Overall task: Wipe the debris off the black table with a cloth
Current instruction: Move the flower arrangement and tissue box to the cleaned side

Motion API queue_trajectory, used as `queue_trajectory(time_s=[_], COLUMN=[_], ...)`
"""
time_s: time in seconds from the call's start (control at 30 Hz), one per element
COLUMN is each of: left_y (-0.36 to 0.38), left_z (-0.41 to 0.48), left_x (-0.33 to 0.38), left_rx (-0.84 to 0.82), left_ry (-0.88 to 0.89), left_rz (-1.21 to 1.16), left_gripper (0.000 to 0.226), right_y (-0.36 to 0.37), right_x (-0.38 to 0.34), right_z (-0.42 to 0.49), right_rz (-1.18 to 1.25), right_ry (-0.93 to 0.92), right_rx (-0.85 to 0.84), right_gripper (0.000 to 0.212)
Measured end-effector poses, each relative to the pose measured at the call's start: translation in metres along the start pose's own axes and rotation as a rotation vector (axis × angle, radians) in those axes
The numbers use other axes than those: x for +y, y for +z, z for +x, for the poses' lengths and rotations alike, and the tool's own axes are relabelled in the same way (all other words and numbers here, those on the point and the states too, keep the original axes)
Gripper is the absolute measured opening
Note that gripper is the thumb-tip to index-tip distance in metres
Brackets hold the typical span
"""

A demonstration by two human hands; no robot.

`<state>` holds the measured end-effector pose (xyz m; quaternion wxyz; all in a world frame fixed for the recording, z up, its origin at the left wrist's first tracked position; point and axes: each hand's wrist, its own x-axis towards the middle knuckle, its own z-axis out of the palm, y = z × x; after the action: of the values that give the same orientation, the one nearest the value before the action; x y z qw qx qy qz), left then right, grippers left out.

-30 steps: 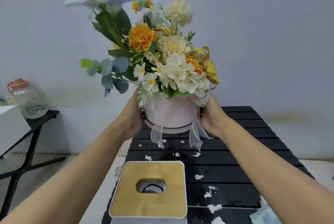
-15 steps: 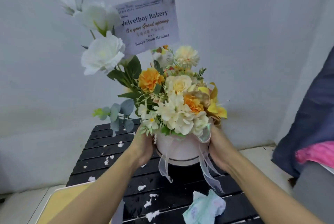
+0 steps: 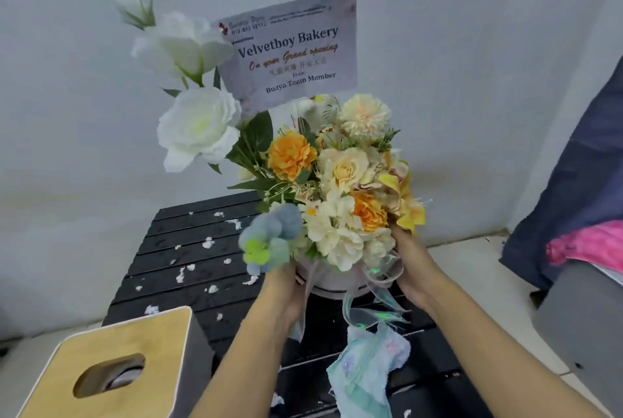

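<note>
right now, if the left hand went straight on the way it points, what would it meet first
The left hand holds the side of the flower pot, so it meets that at once; the blue-green leaf sprig hangs just above it, depth unclear.

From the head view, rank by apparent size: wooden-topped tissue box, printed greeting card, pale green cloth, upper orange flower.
Largest to smallest:
Wooden-topped tissue box (nearness inflates it)
Printed greeting card
Pale green cloth
Upper orange flower
</note>
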<state>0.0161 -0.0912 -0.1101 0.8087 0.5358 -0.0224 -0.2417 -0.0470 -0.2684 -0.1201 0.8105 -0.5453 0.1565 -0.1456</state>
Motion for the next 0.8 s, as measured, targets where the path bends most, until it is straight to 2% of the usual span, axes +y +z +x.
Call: queue_trajectory(time_s=[0.07, 0.17, 0.27, 0.3, 0.4, 0.5, 0.57, 0.7, 0.8], left_y=[-0.003, -0.001, -0.002, -0.002, -0.002, -0.009, -0.016, -0.026, -0.029], left_z=[0.012, 0.04, 0.07, 0.081, 0.115, 0.143, 0.159, 0.179, 0.191], left_x=[-0.003, 0.013, 0.03, 0.035, 0.049, 0.056, 0.058, 0.065, 0.069], left_rx=[-0.012, -0.031, 0.0, -0.009, -0.008, 0.004, 0.002, -0.038, -0.062], left_ry=[-0.015, -0.029, -0.039, -0.058, -0.043, -0.031, -0.039, -0.026, -0.045], left_rz=[0.019, 0.014, 0.068, 0.093, 0.14, 0.16, 0.162, 0.196, 0.211], left_gripper=[0.037, 0.031, 0.035, 0.038, 0.043, 0.047, 0.047, 0.033, 0.036], right_y=[0.0, 0.001, 0.008, 0.011, 0.018, 0.024, 0.031, 0.042, 0.027], right_x=[-0.003, -0.002, 0.001, 0.004, 0.017, 0.027, 0.033, 0.05, 0.085], right_z=[0.008, 0.028, 0.054, 0.067, 0.11, 0.144, 0.159, 0.184, 0.226], right_rz=[-0.033, -0.052, -0.117, -0.142, -0.124, -0.074, -0.065, -0.025, -0.024], right_ry=[0.052, 0.057, 0.011, -0.013, -0.018, 0.041, 0.058, 0.055, 0.054], right_rx=[-0.054, -0.105, -0.067, -0.042, 0.051, 0.071, 0.066, 0.067, 0.028], right_gripper=[0.031, 0.031, 0.035, 0.044, 0.095, 0.119, 0.119, 0.106, 0.105])
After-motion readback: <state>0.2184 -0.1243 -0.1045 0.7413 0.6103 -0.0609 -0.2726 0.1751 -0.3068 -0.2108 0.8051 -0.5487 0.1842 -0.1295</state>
